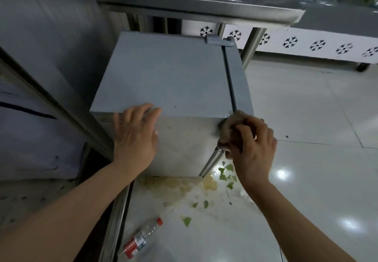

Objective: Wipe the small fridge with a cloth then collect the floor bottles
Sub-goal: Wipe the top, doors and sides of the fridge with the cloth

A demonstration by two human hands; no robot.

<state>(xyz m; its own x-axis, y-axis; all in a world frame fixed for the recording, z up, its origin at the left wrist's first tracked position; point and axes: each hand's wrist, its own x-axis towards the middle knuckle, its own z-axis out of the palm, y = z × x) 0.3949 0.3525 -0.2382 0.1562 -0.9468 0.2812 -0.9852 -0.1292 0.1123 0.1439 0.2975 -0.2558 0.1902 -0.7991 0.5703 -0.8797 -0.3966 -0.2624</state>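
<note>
The small grey fridge [167, 77] stands on the floor under a steel table. My left hand [135, 135] rests flat over its near top edge, fingers straight. My right hand [253, 147] grips a bunched brown cloth [230, 126] against the fridge's near right corner, beside the door seam. A clear plastic bottle [143, 237] with a red cap and red label lies on its side on the floor at the bottom centre.
Green scraps [225, 173] and a yellowish spill [173, 186] lie on the white tiled floor in front of the fridge. A steel table [204, 2] overhangs the fridge's back. A steel frame leg [116, 216] runs along the left. A white snowflake-patterned counter [317, 45] stands far right.
</note>
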